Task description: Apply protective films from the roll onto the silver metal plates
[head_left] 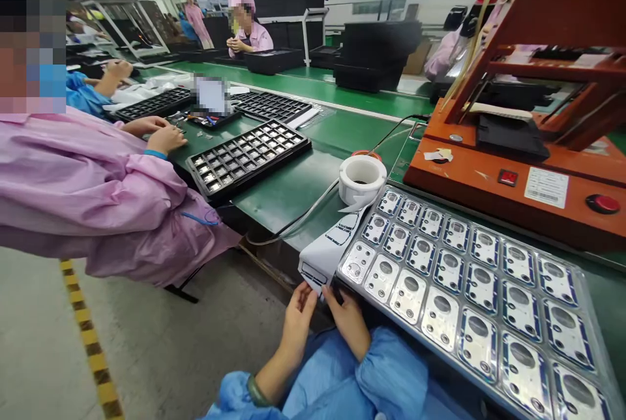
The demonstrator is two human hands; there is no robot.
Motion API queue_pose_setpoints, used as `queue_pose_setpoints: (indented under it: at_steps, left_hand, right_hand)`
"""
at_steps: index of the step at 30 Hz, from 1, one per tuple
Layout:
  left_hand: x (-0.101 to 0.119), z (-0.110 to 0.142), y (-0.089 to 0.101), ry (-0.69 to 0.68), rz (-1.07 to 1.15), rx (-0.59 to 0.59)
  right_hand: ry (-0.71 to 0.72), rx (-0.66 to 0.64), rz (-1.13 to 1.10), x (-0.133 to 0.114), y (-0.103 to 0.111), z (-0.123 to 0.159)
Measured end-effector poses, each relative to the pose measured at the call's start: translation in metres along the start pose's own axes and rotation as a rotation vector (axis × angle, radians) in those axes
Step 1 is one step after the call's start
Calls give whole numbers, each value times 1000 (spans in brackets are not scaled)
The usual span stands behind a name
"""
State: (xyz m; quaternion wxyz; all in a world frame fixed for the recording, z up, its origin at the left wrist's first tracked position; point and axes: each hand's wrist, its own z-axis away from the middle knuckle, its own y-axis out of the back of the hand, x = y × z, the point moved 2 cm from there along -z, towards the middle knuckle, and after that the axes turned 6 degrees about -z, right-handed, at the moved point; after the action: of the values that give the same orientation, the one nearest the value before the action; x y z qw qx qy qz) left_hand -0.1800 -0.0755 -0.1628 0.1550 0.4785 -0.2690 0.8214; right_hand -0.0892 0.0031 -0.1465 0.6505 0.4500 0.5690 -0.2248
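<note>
White sheet (323, 250) overhangs bench (278, 195); hands (296, 315) (349, 317) pinch.

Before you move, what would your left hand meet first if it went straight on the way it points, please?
The left hand would likely meet the white strip at its fingertips first; depth beyond that is unclear.

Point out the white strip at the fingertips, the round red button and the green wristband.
White strip (319, 249): head view, a bare white part between its dark outlines.
Round red button (605, 203): head view, middle of its cap.
Green wristband (259, 392): head view, middle of its visible band.
</note>
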Motion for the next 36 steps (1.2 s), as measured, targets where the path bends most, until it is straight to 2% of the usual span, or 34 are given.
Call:
queue_pose_setpoints:
  at_steps: [2, 5, 13, 20, 26, 31, 36]
  left_hand:
    - [1, 3, -2, 79, 140, -32]
    - [2, 6, -3, 217, 314, -20]
    - [-2, 5, -2, 406, 355, -15]
    - [-6, 5, -4, 433, 340, -26]
    - [-4, 6, -7, 388, 296, -17]
    - [-1, 6, -6, 368, 232, -17]
    - [7, 6, -4, 416, 122, -7]
  right_hand:
    - [-19, -32, -48, 1, 0, 4]
    - [-29, -63, -102, -2, -2, 6]
    - [-13, -87, -139, -14, -6, 4]
    - [13, -147, -104, 0, 7, 9]
    - [72, -175, 18, 16, 10, 13]
    - [156, -165, 137, 15, 9, 13]
    - [246, -211, 294, 11, 14, 16]
